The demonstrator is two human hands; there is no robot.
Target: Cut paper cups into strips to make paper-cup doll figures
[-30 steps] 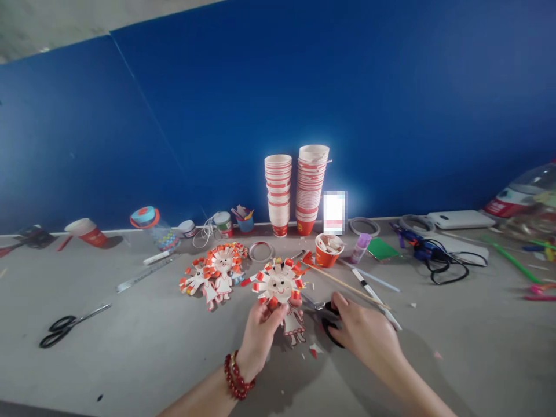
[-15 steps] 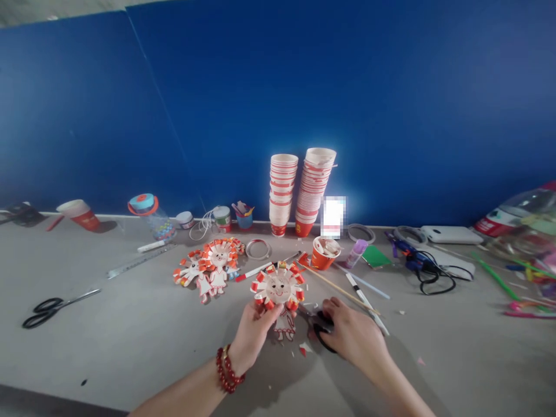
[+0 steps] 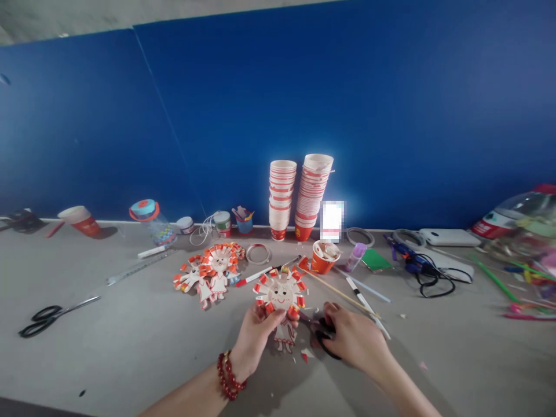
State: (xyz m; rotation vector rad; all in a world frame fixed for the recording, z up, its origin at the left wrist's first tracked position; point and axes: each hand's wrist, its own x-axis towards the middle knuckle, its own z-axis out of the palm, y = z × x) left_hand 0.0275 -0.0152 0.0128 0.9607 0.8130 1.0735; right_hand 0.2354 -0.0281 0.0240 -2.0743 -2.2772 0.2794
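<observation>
Pinched in my left hand (image 3: 254,341) is a paper-cup doll (image 3: 280,294) with a drawn smiling face, curled red-and-white strips round its head and a white dress below. My thumb presses just under its face. My right hand (image 3: 358,337) grips a pair of black-handled scissors (image 3: 325,336), whose blades point left at the doll's lower edge. Whether the blades touch the paper I cannot tell. Small paper scraps (image 3: 305,356) lie beneath the scissors. To the left lie several similar finished-looking paper dolls (image 3: 218,263), overlapping one another.
Two tall stacks of paper cups (image 3: 283,197) stand by the blue partition (image 3: 243,104). A cut cup of scraps (image 3: 325,262), a glue stick (image 3: 356,256), markers and a blue glue gun (image 3: 414,258) lie to the right. Other scissors (image 3: 56,315) rest far left.
The view has tilted up slightly, so things sit a little lower. Both hands keep their hold, and the doll and scissors have barely moved relative to each other.
</observation>
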